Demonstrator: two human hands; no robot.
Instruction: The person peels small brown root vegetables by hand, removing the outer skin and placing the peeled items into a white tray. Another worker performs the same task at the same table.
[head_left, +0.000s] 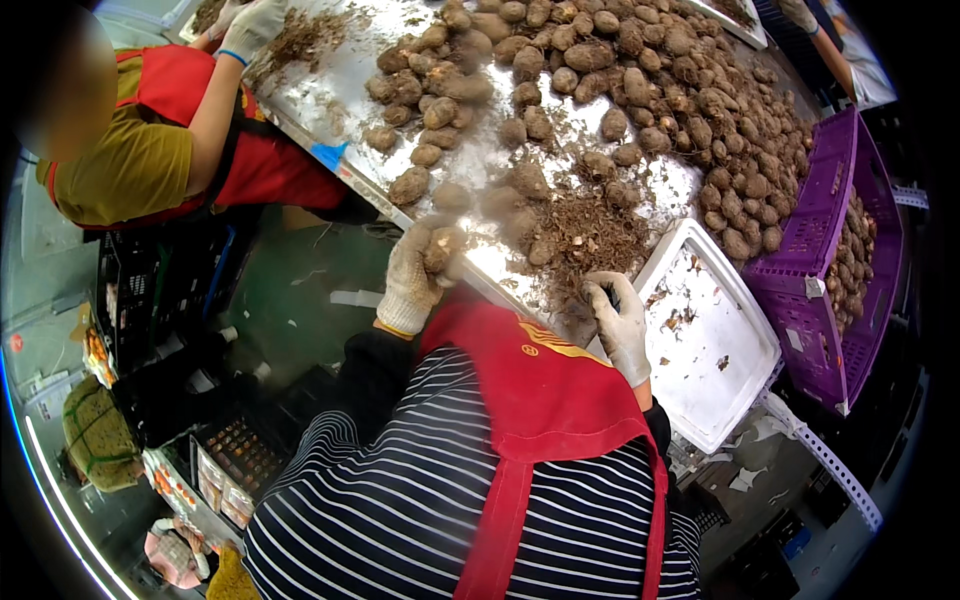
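Note:
My left hand, in a knitted white glove, grips a brown taro corm just above the near edge of the metal table. My right hand, also gloved, has its fingers curled beside a heap of fibrous brown peelings. A dark patch shows between its thumb and fingers, and whether it pinches anything is unclear. Several loose taro corms lie on the table in front of my hands. Touching the right side of my glove's area is a white foam tray with a few scraps in it.
A large pile of taro corms spreads over the table's far right. Beside it, a purple plastic crate holds more corms. At the left, a co-worker in a red apron handles material at the table. Black crates stand on the floor behind.

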